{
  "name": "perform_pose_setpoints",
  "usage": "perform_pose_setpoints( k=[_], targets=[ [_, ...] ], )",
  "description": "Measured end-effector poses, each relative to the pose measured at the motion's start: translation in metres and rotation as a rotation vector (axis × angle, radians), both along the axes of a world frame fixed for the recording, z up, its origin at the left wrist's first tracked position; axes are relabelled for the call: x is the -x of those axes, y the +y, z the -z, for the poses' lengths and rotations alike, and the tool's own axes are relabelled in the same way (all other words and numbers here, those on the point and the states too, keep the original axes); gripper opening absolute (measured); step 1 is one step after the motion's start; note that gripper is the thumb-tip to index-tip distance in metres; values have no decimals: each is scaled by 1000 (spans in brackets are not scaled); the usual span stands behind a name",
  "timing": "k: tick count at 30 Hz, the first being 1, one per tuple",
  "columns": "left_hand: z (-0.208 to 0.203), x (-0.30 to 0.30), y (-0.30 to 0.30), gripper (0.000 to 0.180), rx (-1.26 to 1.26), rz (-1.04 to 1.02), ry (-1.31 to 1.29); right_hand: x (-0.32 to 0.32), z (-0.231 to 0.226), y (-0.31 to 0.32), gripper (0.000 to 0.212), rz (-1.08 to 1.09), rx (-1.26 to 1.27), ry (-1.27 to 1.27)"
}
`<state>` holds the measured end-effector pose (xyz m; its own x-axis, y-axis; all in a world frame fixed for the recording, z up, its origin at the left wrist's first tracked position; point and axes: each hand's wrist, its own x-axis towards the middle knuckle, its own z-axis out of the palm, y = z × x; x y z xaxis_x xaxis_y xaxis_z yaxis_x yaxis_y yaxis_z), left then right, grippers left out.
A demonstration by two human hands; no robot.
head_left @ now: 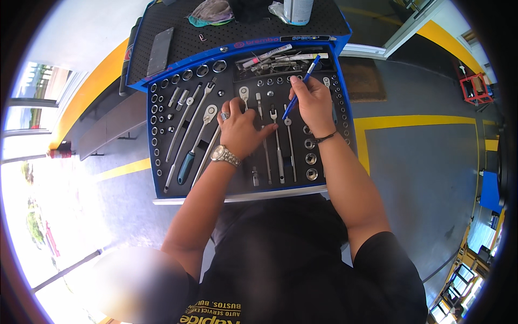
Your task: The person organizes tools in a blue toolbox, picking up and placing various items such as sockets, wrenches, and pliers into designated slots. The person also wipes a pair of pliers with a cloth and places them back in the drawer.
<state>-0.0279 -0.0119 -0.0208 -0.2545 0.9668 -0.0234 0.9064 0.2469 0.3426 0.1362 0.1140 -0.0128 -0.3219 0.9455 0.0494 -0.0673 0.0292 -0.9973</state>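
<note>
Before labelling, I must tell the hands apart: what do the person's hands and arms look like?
The left hand wears a ring, and its wrist a silver watch. The right hand has a thin dark bracelet at its wrist. The short sleeves are black.

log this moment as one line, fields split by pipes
left hand: over tools, contact unclear | right hand: gripping blue pen | drawer: open, sockets along both sides

Looks like a workshop: drawer (242,185) of sockets (202,71) and ratchets (210,112), blue tool cabinet (248,28), grey floor (421,162) with yellow lines (421,120).
</note>
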Motion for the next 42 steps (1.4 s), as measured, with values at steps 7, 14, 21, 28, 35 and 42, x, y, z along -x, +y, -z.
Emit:
perform_pose_setpoints(
  k=[7,14,21,28,35,42],
  targets=[
    [4,-7,2,65,-120,-57,40,-3,11,21,33,271,-127,-247],
    [10,-8,2,61,-177,-71,55,-20,25,45,31,242,124,-175],
    [11,-7,-2,57,-176,-48,35,-23,18,44,33,118,226,-102],
    [8,1,-18,52,-261,55,-67,-24,-7,31,38,-40,164,79],
    [-14,-7,-30,27,-399,102,-229,2,0,-17,32,-458,107,-86],
    [-39,55,11,19,-467,61,-83,18,-2,-29,38,-384,187,96]
  ],
)
